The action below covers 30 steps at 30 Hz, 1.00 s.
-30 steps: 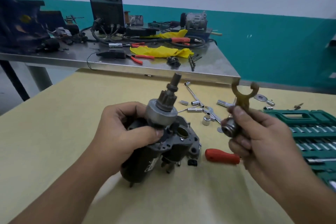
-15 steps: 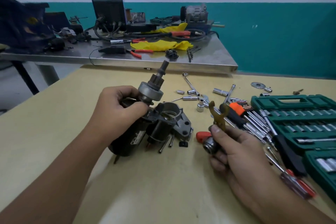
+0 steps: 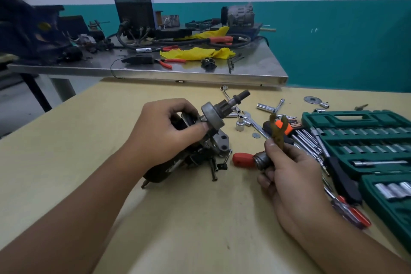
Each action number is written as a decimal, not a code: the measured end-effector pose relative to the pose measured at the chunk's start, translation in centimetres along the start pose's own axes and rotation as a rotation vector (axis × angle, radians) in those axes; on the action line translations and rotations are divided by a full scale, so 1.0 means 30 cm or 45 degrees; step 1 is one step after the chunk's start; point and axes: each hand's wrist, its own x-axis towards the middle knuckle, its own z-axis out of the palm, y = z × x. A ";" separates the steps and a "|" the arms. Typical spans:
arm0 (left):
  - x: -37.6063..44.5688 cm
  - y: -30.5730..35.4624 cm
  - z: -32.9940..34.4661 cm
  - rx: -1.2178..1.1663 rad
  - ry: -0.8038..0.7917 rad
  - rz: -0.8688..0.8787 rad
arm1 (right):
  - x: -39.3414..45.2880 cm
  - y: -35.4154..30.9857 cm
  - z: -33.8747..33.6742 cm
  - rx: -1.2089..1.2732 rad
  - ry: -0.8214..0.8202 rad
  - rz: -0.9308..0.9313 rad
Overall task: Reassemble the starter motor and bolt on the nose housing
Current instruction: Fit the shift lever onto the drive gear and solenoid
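Brass-coloured shift fork [image 3: 277,131] and plunger [image 3: 262,159] sit pinched in the right hand [image 3: 289,169]; the left hand [image 3: 164,133] clamps the starter motor [image 3: 195,147] mid-bench [image 3: 66,162]. Seating the fork squarely behind the drive gear [image 3: 219,111] should precede fitting the housing.

A yellow worktable [image 3: 66,162] fronts a steel bench [image 3: 262,66] cluttered with gear, set against a wall [image 3: 333,40] painted teal below and white above under even light.
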 end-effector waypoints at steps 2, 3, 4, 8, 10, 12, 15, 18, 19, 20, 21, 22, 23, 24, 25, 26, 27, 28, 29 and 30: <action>0.025 -0.007 0.012 0.019 -0.005 -0.041 | 0.008 -0.006 0.000 0.011 0.026 0.005; 0.038 -0.009 0.019 0.016 -0.001 -0.065 | 0.009 -0.007 -0.001 0.011 0.026 0.003; 0.050 -0.010 0.024 0.008 0.002 -0.086 | 0.007 -0.007 -0.001 0.007 0.020 -0.002; 0.077 -0.019 0.035 -0.005 -0.013 -0.116 | 0.006 -0.001 -0.005 -0.063 -0.036 -0.016; 0.082 -0.026 0.034 -0.004 -0.027 -0.121 | 0.010 0.002 -0.003 -0.072 -0.053 -0.014; 0.085 -0.028 0.033 0.020 -0.060 -0.118 | 0.011 0.005 -0.001 -0.074 -0.064 -0.018; 0.082 -0.019 0.031 0.072 -0.117 -0.103 | 0.007 0.011 -0.001 -0.126 -0.084 -0.036; 0.068 0.000 0.032 0.113 -0.188 -0.053 | -0.003 0.011 0.002 -0.132 -0.101 -0.060; 0.063 0.009 0.035 0.121 -0.216 -0.035 | -0.007 0.010 0.003 -0.113 -0.086 -0.075; 0.058 0.019 0.040 0.136 -0.233 -0.008 | -0.010 0.007 0.005 -0.083 -0.061 -0.092; 0.052 0.027 0.048 0.166 -0.234 0.033 | -0.010 0.004 0.005 -0.049 -0.027 -0.110; 0.045 0.036 0.060 0.203 -0.225 0.083 | -0.008 -0.002 0.003 -0.016 0.015 -0.126; 0.035 0.045 0.075 0.234 -0.207 0.133 | -0.004 -0.009 0.000 0.013 0.059 -0.139; 0.025 0.052 0.092 0.255 -0.190 0.175 | 0.002 -0.021 -0.004 0.035 0.099 -0.152; 0.014 0.059 0.108 0.297 -0.183 0.215 | 0.010 -0.034 -0.009 0.049 0.135 -0.162; 0.003 0.064 0.124 0.380 -0.188 0.255 | 0.018 -0.047 -0.014 0.058 0.167 -0.171; -0.006 0.067 0.138 0.490 -0.195 0.291 | 0.026 -0.060 -0.020 0.066 0.196 -0.178; -0.011 0.066 0.148 0.574 -0.194 0.309 | 0.033 -0.072 -0.024 0.076 0.223 -0.185; -0.011 0.061 0.151 0.607 -0.188 0.300 | 0.039 -0.081 -0.028 0.083 0.243 -0.192; -0.009 0.057 0.150 0.611 -0.180 0.284 | 0.043 -0.088 -0.030 0.086 0.254 -0.201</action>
